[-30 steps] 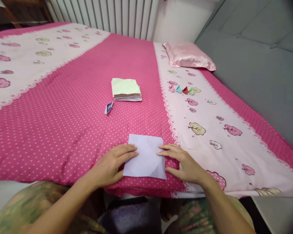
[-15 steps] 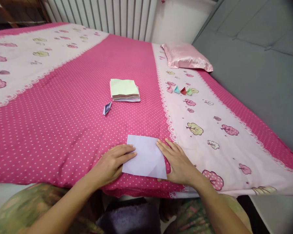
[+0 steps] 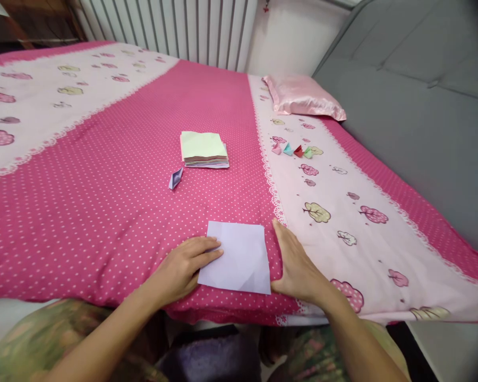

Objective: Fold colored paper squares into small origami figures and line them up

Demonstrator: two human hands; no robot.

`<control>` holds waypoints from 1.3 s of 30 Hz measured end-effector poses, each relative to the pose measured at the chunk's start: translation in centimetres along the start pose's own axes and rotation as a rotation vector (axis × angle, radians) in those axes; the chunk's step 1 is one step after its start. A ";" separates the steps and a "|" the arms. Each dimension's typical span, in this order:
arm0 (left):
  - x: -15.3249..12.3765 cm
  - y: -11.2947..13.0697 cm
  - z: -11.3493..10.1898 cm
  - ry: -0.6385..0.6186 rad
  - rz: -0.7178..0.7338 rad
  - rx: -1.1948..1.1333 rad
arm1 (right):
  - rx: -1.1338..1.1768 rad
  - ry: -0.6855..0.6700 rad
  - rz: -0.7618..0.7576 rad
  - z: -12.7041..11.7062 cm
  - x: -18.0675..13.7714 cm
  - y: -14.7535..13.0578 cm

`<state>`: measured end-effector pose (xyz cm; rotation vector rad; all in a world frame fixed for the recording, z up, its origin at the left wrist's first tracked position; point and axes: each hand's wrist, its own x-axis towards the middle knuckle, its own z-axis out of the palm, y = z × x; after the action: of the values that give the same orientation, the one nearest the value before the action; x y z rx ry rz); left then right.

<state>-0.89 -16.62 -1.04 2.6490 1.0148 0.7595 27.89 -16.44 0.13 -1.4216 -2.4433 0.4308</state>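
Observation:
A pale lilac sheet of paper lies flat on the pink bedspread near its front edge. My left hand rests on the sheet's left side, its fingers laid out flat. On the other side my right hand stands on edge, fingers stretched forward and clear of the paper, the thumb at the near right corner. Farther off is a stack of coloured paper, pale yellow-green on top. A small folded purple paper boat lies just to the left of that stack.
On the white printed strip to the right stand several small folded paper pieces, pink, blue, red and green. A pink satin pillow lies by the grey headboard. A white radiator is behind the bed.
My right hand has lifted off the sheet's right side and moved slightly right, baring the far right corner. My left hand stays on the paper.

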 end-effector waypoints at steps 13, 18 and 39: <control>0.3 0.1 0.1 0.171 -0.080 -0.132 | 0.352 0.181 -0.061 1.0 0.8 -1.2; 1.2 0.9 0.7 0.251 -0.478 -0.161 | 0.339 0.318 0.223 1.8 1.4 -2.2; 3.0 1.8 3.1 -0.118 -0.067 0.237 | -0.183 0.047 -0.168 3.7 3.0 -4.0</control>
<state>3.66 -16.01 -1.82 2.7994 1.2211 0.4896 21.89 -16.11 -1.41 -1.2622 -2.5924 0.1382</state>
